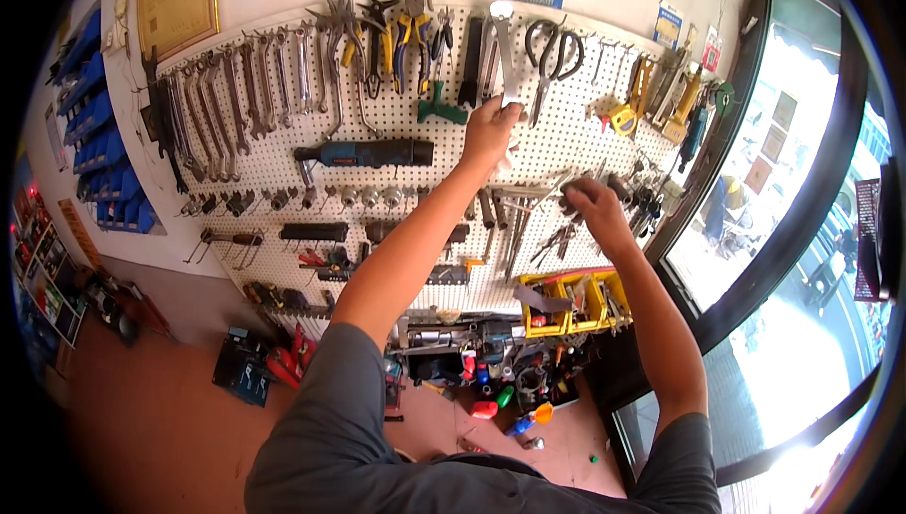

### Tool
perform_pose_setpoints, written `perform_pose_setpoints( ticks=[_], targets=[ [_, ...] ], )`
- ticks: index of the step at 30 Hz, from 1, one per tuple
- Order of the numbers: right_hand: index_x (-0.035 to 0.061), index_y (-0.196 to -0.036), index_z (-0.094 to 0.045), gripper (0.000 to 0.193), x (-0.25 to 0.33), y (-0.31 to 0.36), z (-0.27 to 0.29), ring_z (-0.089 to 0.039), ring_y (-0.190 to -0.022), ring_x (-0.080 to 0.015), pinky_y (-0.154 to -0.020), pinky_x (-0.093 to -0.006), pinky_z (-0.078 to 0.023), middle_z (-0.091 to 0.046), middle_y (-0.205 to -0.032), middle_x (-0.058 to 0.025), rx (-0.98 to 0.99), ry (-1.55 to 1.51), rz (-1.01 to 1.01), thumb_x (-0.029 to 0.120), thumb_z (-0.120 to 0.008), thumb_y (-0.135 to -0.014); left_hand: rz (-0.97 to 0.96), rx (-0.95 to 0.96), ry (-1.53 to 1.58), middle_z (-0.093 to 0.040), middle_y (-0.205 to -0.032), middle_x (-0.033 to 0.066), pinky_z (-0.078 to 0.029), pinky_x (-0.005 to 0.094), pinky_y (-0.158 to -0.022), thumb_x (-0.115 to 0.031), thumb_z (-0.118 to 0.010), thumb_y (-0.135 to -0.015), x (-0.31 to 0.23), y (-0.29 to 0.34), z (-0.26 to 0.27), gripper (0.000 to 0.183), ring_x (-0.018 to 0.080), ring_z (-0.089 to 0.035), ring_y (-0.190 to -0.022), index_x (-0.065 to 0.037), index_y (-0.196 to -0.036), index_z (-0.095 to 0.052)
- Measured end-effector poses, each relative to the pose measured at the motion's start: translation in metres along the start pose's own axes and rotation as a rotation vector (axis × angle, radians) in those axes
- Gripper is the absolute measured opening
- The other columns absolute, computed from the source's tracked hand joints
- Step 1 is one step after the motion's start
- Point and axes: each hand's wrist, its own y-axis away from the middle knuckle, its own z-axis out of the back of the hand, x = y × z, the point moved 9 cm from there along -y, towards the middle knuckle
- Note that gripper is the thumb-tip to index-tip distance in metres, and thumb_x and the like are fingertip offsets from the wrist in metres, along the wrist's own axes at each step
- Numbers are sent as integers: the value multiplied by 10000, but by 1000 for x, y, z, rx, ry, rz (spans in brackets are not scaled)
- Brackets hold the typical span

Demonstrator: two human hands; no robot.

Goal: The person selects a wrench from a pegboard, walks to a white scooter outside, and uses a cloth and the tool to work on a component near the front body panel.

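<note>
My left hand (491,136) is raised to the upper part of the pegboard, fingers closed around the lower end of a long flat metal tool (507,51). This tool has a shiny, wider top; its exact kind I cannot make out. Scissors (545,70) with big black handle loops hang just right of it, and a black flat tool (470,61) hangs to its left. Lower right, my right hand (595,210) is in front of the board with curled fingers, beside thin metal rods (533,191). Something dark shows at its fingertips, too small to name.
Wrenches (255,89), pliers (412,37) and a blue-black power tool (368,152) hang on the pegboard (283,141). Below are yellow bins (578,302) and a cluttered heap of bottles and tools. A glass door (736,174) stands at right; blue bins (104,151) hang left.
</note>
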Motion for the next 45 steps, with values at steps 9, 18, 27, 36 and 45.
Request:
perform_pose_setpoints(
  ticks=[9,18,27,36,45],
  targets=[
    [-36,-1112,-625,325,76,-129,-35,-648,-783,-165,-681,-305,-539,-687,-920,-118,-77,-2,210,231,-600,-930,-269,312,-220,-694,-934,61,-459,299,-883,-218,-550,-980,-105,111,1,235,138,-628,-912,-12,-1048,-638],
    [-25,-1129,-634,521,71,-217,-69,-661,-992,-358,-855,-419,-502,-690,-1017,-215,-328,64,-35,376,-718,-807,-106,247,-154,-692,-921,77,-504,293,-816,-252,-587,-981,-107,196,87,276,145,-651,-894,4,-1073,-632],
    [89,-950,-620,224,107,-161,-85,-463,-620,-75,-571,-248,-398,-524,-729,35,145,-463,147,313,-620,-954,-71,142,-199,-673,-879,61,-484,295,-812,-260,-564,-987,-112,209,130,270,141,-633,-862,-4,-1038,-630],
    [119,-934,-602,147,149,-84,15,-462,-719,-59,-663,-234,-385,-541,-771,61,217,-673,317,262,-616,-965,-216,266,-192,-691,-879,68,-475,282,-806,-227,-545,-983,-119,146,47,238,122,-632,-857,-13,-1014,-645],
    [70,-984,-590,239,90,24,92,-490,-743,-35,-711,-207,-405,-564,-826,54,-10,-267,50,306,-614,-957,-13,102,-87,-665,-823,31,-434,218,-482,-318,-560,-994,-62,65,3,261,45,-520,-628,-69,-972,-635]
  ],
)
